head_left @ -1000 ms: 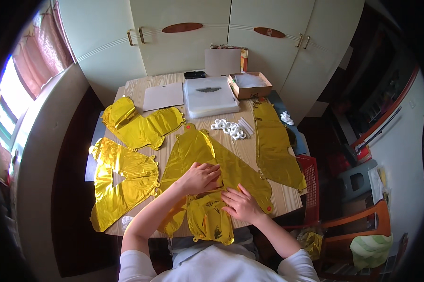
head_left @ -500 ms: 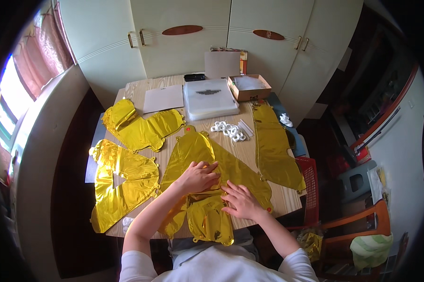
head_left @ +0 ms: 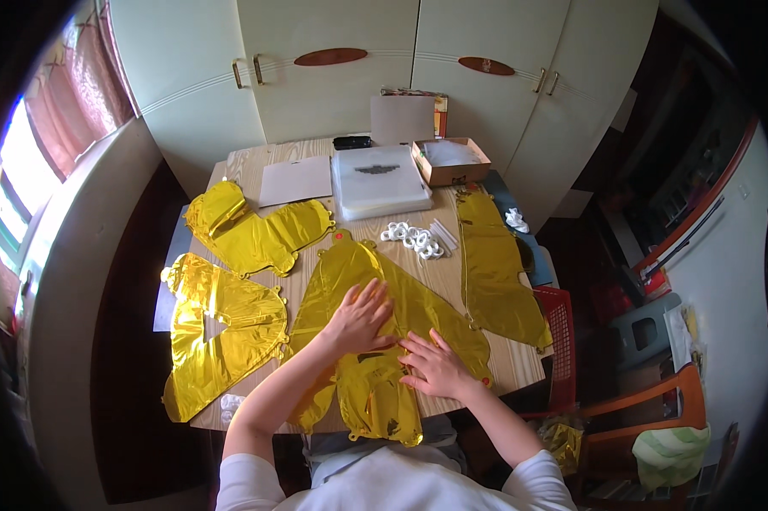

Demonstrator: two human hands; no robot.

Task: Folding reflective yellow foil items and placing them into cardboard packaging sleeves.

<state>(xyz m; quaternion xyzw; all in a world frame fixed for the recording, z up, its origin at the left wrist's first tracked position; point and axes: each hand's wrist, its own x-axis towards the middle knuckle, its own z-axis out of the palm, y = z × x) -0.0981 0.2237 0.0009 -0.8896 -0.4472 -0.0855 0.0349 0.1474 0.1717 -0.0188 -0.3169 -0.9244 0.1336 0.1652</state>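
A flat, gold foil balloon (head_left: 422,308) lies in front of me, its near part folded and creased toward the table's front edge. My left hand (head_left: 363,319) rests on its middle with fingers stretched out and slightly spread. Just to the right and nearer to me, my right hand (head_left: 436,366) lies on the same foil, fingers also apart. Neither hand grips anything. Three more flat gold foil shapes lie around it: one at the far left (head_left: 265,232), another at the near left (head_left: 231,311) and a third on the right (head_left: 496,260).
Beyond the foil are white ribbon rolls (head_left: 412,239), thin clear strips (head_left: 443,233), a stack of clear plastic bags (head_left: 380,183), a pale sheet (head_left: 295,180) and an open cardboard box (head_left: 452,173). A red basket (head_left: 559,341) stands beside the table's right edge, near a wooden chair (head_left: 686,400).
My left hand's bent fingers have straightened and spread forward over the foil. My right hand stays in nearly the same place.
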